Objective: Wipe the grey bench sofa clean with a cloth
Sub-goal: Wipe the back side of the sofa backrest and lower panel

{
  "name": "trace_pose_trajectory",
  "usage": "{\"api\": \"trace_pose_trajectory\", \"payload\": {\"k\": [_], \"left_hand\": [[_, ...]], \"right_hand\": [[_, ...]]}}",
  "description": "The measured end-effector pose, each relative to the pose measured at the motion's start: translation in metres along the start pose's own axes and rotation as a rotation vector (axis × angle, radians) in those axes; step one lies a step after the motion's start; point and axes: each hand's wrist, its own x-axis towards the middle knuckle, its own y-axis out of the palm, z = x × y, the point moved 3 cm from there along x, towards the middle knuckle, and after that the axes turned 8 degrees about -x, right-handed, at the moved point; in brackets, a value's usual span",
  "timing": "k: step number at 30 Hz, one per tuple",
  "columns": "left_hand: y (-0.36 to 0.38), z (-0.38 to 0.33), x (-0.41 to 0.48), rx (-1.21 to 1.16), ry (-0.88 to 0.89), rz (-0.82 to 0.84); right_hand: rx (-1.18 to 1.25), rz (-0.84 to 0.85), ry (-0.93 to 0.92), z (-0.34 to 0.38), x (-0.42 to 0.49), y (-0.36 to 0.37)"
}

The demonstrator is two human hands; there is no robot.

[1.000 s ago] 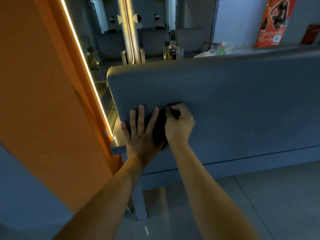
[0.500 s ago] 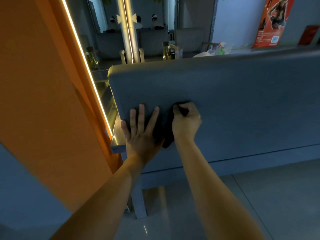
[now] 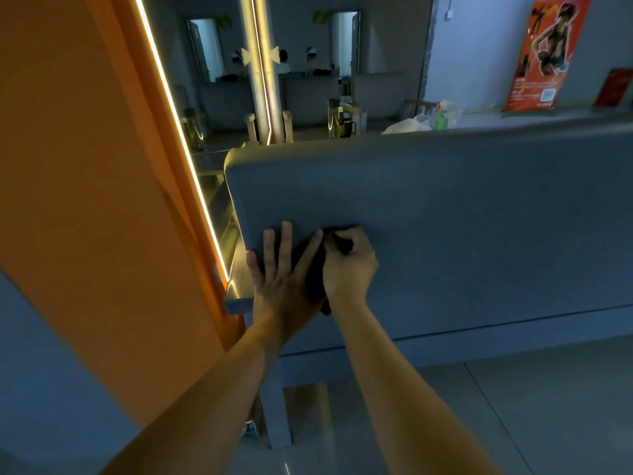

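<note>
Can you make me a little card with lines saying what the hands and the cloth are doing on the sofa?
where: back of the grey bench sofa, near its end
cloth: dark, pressed on the sofa between the hands
left hand: flat, fingers spread, partly on the cloth
right hand: curled, gripping the cloth
beside: orange wall with a glowing light strip
</note>
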Motion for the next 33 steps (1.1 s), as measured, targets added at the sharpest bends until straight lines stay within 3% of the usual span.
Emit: {"api": "trace_pose_trajectory", "payload": {"k": [2, 5, 8, 15, 18, 23, 27, 30, 33], "left_hand": [[-0.005, 0.002, 0.000, 0.000, -0.001, -0.113], [-0.017, 0.002, -0.006, -0.070, 0.041, -0.025], [-0.029, -0.002, -0.011, -0.234, -0.072, 0.079], [-0.040, -0.004, -0.020, -0.322, -0.112, 0.150], [-0.039, -0.002, -0.020, -0.329, -0.096, 0.155], [-0.029, -0.004, -0.020, -0.292, -0.105, 0.155], [-0.018, -0.007, -0.021, -0.252, -0.103, 0.116], [-0.012, 0.000, -0.023, -0.224, -0.089, 0.133], [-0.011, 0.009, -0.025, -0.191, -0.029, 0.119]], "right_hand": [[0.000, 0.023, 0.005, -0.002, -0.006, -0.011], [0.009, 0.004, 0.109, -0.013, -0.015, -0.035], [0.028, -0.088, 0.182, -0.026, -0.025, -0.065], [0.067, -0.095, -0.013, 0.014, -0.008, -0.078], [-0.076, -0.124, -0.124, 0.024, 0.006, -0.059], [-0.123, -0.185, -0.146, 0.016, 0.012, -0.032], [-0.253, -0.028, -0.193, -0.002, -0.001, -0.014], [-0.346, 0.192, -0.061, -0.026, -0.022, -0.003], [-0.262, 0.127, -0.106, -0.023, -0.029, -0.015]]}}
